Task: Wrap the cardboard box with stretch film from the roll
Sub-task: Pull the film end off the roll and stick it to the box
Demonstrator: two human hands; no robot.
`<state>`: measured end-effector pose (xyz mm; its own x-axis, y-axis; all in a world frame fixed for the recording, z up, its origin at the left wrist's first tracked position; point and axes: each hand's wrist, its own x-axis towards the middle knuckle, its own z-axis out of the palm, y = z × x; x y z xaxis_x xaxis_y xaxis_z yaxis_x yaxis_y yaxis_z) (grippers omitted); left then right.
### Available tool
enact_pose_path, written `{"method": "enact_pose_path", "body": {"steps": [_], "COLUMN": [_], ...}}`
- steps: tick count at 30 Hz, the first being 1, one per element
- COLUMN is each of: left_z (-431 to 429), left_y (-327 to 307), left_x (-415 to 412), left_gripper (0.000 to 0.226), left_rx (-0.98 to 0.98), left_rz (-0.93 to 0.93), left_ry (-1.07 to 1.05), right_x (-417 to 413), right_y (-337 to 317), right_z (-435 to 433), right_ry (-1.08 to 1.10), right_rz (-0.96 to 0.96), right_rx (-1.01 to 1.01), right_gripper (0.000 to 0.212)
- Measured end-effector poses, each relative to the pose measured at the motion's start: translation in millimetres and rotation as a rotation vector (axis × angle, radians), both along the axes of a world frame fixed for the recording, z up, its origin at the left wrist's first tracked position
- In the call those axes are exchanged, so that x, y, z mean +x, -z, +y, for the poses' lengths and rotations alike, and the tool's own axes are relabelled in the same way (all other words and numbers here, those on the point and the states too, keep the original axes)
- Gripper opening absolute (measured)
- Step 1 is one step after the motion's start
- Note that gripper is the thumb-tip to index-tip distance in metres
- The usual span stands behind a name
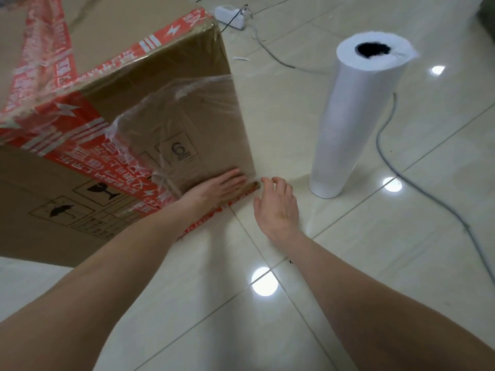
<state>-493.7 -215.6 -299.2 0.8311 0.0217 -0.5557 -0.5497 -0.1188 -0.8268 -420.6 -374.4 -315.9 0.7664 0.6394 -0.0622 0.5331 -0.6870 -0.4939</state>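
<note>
A large cardboard box point(171, 70) with red printed tape stands on the floor at the left. Clear stretch film point(182, 113) clings to its near right face and wrinkles over the corner. My left hand point(217, 186) lies flat with straight fingers, pressing the film against the box's lower corner. My right hand point(276, 204) hovers just right of that corner, fingers loosely curled, apparently holding nothing. The white stretch film roll point(356, 121) stands upright on the floor to the right, apart from both hands.
Glossy beige floor tiles point(375, 263) surround the box. A grey cable point(401, 172) snakes across the floor behind and to the right of the roll. A white power strip point(230, 16) with a black cord lies at the top.
</note>
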Motion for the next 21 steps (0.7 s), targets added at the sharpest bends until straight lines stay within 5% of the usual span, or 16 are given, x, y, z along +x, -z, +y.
{"method": "enact_pose_path", "body": {"steps": [6, 14, 21], "left_z": [-8, 2, -21], "left_y": [6, 9, -3], "left_x": [-1, -3, 20], "left_gripper": [0.082, 0.072, 0.07], "left_rx": [-0.227, -0.092, -0.261], "left_rz": [-0.034, -0.055, 0.005], "left_ry": [-0.046, -0.079, -0.088], "right_x": [2, 6, 11], "right_y": [7, 4, -7], "right_z": [1, 11, 12], "right_ry": [0.01, -0.034, -0.023], "right_rz": [0.019, -0.016, -0.03], "right_rx": [-0.036, -0.06, -0.051], "right_gripper": [0.042, 0.042, 0.041]}}
